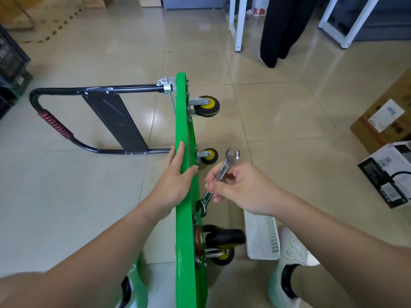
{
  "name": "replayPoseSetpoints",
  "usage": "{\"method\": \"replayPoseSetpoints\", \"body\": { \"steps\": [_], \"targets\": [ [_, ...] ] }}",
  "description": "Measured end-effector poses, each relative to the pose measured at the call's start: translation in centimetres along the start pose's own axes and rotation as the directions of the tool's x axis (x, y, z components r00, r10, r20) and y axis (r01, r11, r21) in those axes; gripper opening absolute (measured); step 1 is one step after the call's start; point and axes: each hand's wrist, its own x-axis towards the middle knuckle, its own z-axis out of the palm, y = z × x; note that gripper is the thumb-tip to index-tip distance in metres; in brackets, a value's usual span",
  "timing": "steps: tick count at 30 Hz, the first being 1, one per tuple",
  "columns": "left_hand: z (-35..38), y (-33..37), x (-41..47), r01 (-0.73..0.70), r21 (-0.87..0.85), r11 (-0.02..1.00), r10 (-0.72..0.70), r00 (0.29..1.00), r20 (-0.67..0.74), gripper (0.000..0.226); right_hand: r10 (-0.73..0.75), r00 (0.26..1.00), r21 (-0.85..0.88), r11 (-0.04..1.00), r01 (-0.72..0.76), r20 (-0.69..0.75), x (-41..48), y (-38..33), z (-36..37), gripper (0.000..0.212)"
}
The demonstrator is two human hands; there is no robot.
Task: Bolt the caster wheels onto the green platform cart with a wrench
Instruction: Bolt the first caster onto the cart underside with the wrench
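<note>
Currently: green platform cart (185,134) tipped on edge on floor, casters facing right. Left hand (175,174) spread flat against upper edge, steadying. Right hand (235,187) pinching wrench (219,177) mid-shaft, lower jaw near bolts above near caster (222,243). Seat jaw fully on nut; short strokes; keep deck braced.

The green platform cart (185,138) stands on its edge on the tiled floor, yellow-hubbed caster wheels (208,106) projecting sideways; a silver double open-ended wrench (222,172) is tilted beside them.
</note>
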Motion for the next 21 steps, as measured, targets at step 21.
{"method": "replayPoseSetpoints", "body": {
  "steps": [21],
  "targets": [
    [-1.2,-1.9,3.1,-0.021,-0.192,0.981,0.042,0.993,0.106,0.095,-0.028,0.996,-0.034,0.999,0.025,-0.085,2.3,-0.1,3.1,0.011]
  ]
}}
